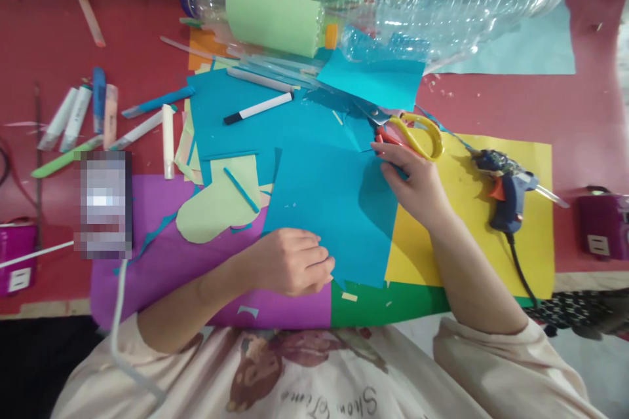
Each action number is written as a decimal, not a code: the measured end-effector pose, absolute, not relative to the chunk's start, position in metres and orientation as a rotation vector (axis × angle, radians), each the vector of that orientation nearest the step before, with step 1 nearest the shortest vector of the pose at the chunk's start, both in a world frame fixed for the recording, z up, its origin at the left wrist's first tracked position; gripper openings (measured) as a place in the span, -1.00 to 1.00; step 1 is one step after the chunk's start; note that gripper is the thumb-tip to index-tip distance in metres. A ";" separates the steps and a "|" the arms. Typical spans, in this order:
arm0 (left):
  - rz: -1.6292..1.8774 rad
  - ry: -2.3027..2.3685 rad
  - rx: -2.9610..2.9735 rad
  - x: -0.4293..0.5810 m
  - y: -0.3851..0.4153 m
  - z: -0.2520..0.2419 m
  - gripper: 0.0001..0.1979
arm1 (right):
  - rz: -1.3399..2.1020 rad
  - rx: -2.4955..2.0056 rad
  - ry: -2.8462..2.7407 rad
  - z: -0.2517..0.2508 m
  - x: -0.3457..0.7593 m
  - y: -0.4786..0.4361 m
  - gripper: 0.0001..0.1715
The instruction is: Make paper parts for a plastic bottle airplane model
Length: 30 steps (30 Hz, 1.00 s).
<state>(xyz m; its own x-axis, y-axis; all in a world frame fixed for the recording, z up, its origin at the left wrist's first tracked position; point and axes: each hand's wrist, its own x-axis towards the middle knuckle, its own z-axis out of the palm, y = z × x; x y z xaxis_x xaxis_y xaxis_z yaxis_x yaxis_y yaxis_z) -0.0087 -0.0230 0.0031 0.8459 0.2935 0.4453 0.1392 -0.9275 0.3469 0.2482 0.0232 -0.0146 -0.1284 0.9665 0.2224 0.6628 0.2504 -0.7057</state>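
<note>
My left hand (295, 262) rests at the lower left edge of a blue paper sheet (334, 203), its fingers curled in; what they hold, if anything, is hidden. Over the sheet's upper right part reaches my right hand (410, 177), fingers stretched and apart. Its fingertips are at a red-handled tool (393, 137), whose kind I cannot make out. Just beyond lie scissors with yellow handles (422, 134), blades pointing left. A pale green paper cutout (216, 206) with a thin blue strip (240, 188) on it lies left of the sheet.
A glue gun (508, 193) lies on yellow paper (466, 255) at right. Clear plastic bottles (413, 0), one wrapped in green paper (275, 16), lie along the back. Several markers (98, 98) and a phone-like device (105, 203) with a white cable (118, 314) are at left.
</note>
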 end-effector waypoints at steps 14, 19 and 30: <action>0.934 1.413 2.355 -0.038 0.017 -0.001 -0.60 | 1.095 -1.418 -1.264 -0.011 0.271 -0.013 -0.63; 0.929 1.405 1.985 -0.049 0.030 -0.011 -0.33 | 1.154 -1.413 -1.130 -0.014 0.250 -0.068 -0.47; 0.882 1.278 1.795 -0.032 0.011 0.009 -0.51 | 0.165 -1.529 -1.773 0.001 0.252 -0.052 -0.26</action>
<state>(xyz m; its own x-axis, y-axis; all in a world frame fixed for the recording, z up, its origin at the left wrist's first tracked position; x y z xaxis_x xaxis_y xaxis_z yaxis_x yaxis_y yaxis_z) -0.0318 0.0109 0.0092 0.2644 0.9583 0.1087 0.4418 -0.2206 0.8696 0.2524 -0.0518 0.0015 0.0209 0.8872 0.4609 0.7867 0.2699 -0.5553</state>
